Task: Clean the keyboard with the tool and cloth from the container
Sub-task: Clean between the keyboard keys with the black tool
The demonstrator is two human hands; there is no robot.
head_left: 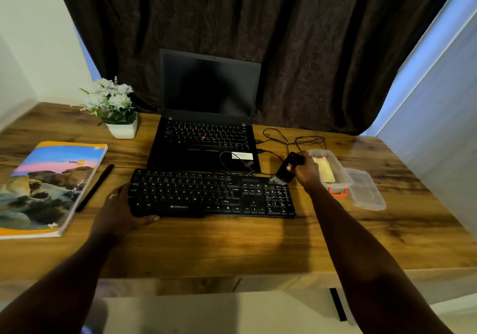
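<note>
A black keyboard [211,194] lies across the middle of the wooden desk. My left hand [121,209] grips its left end, thumb along the front edge. My right hand [305,169] holds a black brush tool [287,169], whose pale bristles touch the keyboard's top right corner. Just right of that hand stands an open clear plastic container [338,171] with a yellowish cloth [325,171] folded inside.
An open black laptop [206,132] sits behind the keyboard, with cables [289,140] looping to its right. The container's clear lid [366,191] lies at the right. A notebook [49,186], a black pen [95,186] and a potted plant [113,106] are at the left.
</note>
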